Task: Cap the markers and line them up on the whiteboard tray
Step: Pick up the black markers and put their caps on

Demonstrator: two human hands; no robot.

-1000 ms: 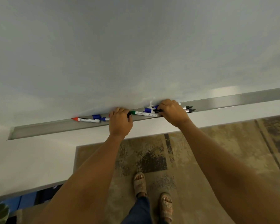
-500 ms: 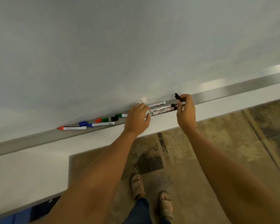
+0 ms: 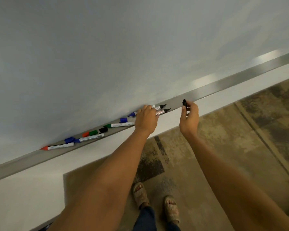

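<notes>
A long grey whiteboard tray (image 3: 223,84) runs diagonally across the view. My left hand (image 3: 146,118) rests on two uncapped black markers (image 3: 163,109) lying in the tray. My right hand (image 3: 189,116) pinches a black cap (image 3: 184,103) just above the tray, to the right of the black marker tips. Left of my hands lie an uncapped green marker (image 3: 119,125), a blue marker (image 3: 90,138) and a red marker (image 3: 59,146). Loose caps sit between them: blue (image 3: 123,120), black (image 3: 103,130), green (image 3: 93,132), red (image 3: 85,134) and blue (image 3: 69,140).
The whiteboard (image 3: 123,47) fills the upper view. Below the tray is a white wall band (image 3: 23,189), then a patterned brown carpet (image 3: 223,155). My sandalled feet (image 3: 155,202) stand on it below the arms.
The view swung left and tilted. My right hand lifted a black cap off and moved right, away from the marker tips. My left hand shifted right onto the black markers.
</notes>
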